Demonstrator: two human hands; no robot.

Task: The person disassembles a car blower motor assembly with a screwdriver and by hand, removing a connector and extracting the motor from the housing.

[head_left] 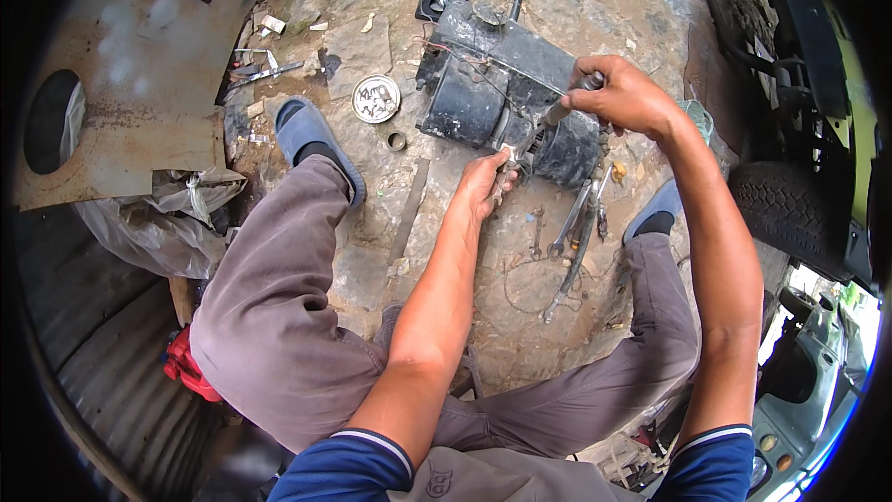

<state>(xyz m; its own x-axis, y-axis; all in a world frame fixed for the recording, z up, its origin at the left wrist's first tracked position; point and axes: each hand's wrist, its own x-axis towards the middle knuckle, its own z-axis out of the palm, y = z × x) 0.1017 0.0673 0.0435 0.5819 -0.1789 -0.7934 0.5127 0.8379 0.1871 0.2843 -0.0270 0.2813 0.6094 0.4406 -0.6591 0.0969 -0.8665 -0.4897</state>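
A dirty black blower housing point(465, 102) with two drum-shaped ends and a flat metal plate point(534, 54) lies on the ground in front of me. My right hand point(624, 98) is closed around a thick grey rod-shaped tool point(557, 112), which slants down to the middle of the housing. Against the near side of the housing, my left hand point(488, 181) is closed on a small metal piece, mostly hidden by the fingers. Thin wires point(455, 48) run over the housing top.
Wrenches point(567, 220) and a dark hose point(583, 246) lie near the housing's right end. Left of it are a round tin of small parts point(376, 99) and a metal ring point(397, 140). A rusty sheet point(139, 84) stands left; a tyre point(790, 209) is right.
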